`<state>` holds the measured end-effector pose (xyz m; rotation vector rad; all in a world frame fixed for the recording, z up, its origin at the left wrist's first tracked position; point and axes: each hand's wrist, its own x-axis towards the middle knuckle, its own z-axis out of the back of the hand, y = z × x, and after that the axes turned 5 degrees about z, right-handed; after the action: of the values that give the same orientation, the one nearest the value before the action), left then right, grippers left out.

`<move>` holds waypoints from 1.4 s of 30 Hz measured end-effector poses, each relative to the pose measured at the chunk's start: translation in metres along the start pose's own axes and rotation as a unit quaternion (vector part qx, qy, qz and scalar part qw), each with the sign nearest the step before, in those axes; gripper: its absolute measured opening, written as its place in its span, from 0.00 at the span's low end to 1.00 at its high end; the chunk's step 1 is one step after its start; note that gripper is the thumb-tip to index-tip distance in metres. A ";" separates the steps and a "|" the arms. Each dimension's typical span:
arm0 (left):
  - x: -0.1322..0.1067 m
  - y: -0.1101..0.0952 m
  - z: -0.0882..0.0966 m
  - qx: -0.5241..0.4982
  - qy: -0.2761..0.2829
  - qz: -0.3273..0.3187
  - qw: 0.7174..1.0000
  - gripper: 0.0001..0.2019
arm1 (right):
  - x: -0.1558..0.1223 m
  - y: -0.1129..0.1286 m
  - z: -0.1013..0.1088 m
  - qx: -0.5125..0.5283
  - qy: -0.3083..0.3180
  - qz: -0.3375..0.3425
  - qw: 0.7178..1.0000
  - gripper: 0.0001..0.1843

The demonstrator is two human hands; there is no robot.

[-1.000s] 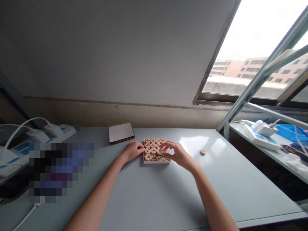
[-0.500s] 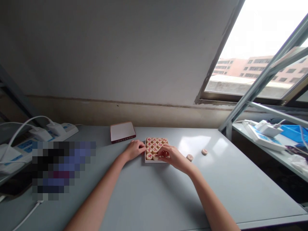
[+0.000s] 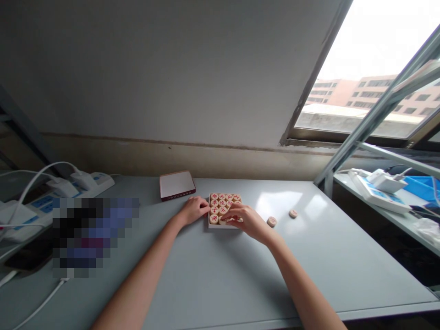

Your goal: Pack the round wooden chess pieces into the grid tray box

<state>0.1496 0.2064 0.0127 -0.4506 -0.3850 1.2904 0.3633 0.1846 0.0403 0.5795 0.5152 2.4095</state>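
Observation:
A small white box point(image 3: 210, 225) on the grey table holds several round wooden chess pieces point(image 3: 222, 203) with red and dark characters. My left hand point(image 3: 193, 209) rests curled against the box's left side. My right hand point(image 3: 244, 219) lies over the box's near right corner, its fingers bent down onto the pieces there; whether they grip one is hidden. Two loose pieces lie on the table right of the box, one point(image 3: 272, 222) close to my right hand, the other point(image 3: 293, 213) farther right.
The box's red-edged lid point(image 3: 176, 184) lies behind my left hand. Power strips with white plugs and cables point(image 3: 65, 187) sit at the far left. A side shelf at the right carries another power strip point(image 3: 376, 184). A wall and window stand behind the table point(image 3: 220, 279).
My right hand has moved down onto the box's near right corner. A second loose piece now lies on the table right of the box. My left hand stays at the box's side.

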 end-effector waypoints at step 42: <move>0.001 0.001 0.000 -0.029 0.002 0.015 0.999 0.14 | -0.036 -0.027 0.057 -0.246 0.040 -0.446 0.860 0.24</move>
<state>0.1491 0.2078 0.0122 -0.5085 -0.4148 1.3099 0.4312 0.1942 0.0645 -0.0207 0.1178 1.5603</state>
